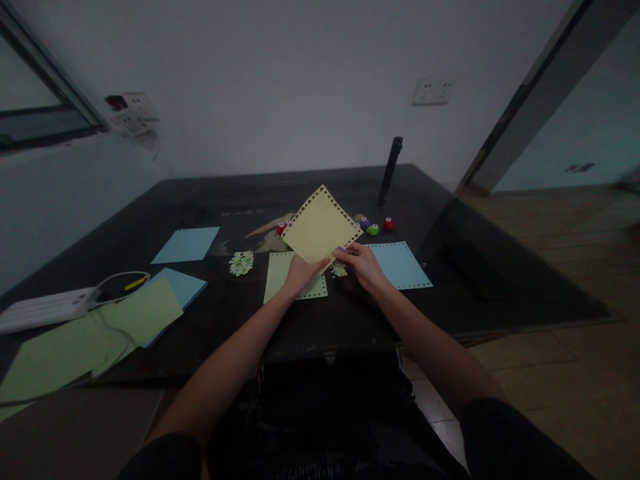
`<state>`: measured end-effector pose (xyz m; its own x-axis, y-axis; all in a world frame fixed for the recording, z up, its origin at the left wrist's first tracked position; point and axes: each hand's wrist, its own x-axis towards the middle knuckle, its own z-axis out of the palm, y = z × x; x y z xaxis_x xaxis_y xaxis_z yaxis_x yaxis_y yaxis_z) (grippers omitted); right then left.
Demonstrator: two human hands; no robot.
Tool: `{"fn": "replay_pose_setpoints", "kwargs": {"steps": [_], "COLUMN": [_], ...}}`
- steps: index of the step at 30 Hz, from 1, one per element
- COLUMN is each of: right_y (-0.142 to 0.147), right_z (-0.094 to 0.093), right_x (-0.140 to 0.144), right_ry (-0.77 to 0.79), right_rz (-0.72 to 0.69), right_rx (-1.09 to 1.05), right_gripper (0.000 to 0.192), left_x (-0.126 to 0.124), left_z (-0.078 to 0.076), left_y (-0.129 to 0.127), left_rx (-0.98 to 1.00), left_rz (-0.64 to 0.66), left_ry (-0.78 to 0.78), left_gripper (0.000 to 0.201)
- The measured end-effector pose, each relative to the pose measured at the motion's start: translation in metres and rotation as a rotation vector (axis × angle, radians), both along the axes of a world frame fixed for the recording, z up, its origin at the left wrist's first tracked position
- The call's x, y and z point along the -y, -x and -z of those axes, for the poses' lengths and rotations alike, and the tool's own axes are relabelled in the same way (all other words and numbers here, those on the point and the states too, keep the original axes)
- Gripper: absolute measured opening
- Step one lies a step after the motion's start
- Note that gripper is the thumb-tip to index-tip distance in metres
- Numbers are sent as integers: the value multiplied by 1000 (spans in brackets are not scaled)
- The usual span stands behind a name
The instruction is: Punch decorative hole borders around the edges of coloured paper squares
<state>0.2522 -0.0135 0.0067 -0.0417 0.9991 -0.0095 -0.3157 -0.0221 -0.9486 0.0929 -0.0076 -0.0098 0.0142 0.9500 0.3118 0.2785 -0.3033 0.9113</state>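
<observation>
My left hand (302, 273) is closed on the lower corner of a pale yellow sheet of paper (323, 227), which is held up and turned like a diamond. Small holes run along its edges. My right hand (361, 261) is closed around a small purple craft punch (341, 249) at the sheet's lower right edge; the fingers hide most of it. Under my left hand lies another yellow sheet (276, 277) with punched edges. A light blue punched sheet (400, 265) lies just right of my right hand. Paper bits (339, 269) are scattered below the punch.
Behind the raised sheet stand a purple punch (364, 222), a green punch (373, 229) and red punches (389, 224). A pile of paper bits (242, 263) lies left. Further left are blue paper (187, 244), yellow-green sheets (145, 317) and a power strip (47, 308) with cables. A black upright object (390, 172) stands behind.
</observation>
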Motion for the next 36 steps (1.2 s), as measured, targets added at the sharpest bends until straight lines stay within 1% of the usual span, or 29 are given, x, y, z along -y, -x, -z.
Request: {"fn": "replay_pose_setpoints", "kwargs": {"steps": [6,10,13,15,20,25,30,36], "right_y": [-3,-6,-7,-8,-9,-9,-10,-10], "right_z": [2,2,1,0,-3,-2,1,-2], "right_x": [-2,-3,-3,-3,-2,-1,-3,-1], "right_ry": [-28,-48,-56,-60,-60,-49,-58,-25], "right_rz": [7,24,25,22,0,-30,-70,-74], "right_rx": [50,64,61,59,35,51,58,80], "right_gripper": [31,31,31,31,30,32,32,32], "left_x": [1,4,6,7,7,6,6,3], "left_z": [1,1,-2,-3,-4,-2,-1,3], "left_y": [-1,-2,-4,-6,-8,-8,-11,-9], "left_rx": [-2,-9,-28,-34,-36,-5,41,8], "left_rz": [5,40,37,32,39,6,40,34], "left_ry": [0,23,50,40,0,7,44,38], "left_gripper": [51,40,30,27,26,32,27,27]}}
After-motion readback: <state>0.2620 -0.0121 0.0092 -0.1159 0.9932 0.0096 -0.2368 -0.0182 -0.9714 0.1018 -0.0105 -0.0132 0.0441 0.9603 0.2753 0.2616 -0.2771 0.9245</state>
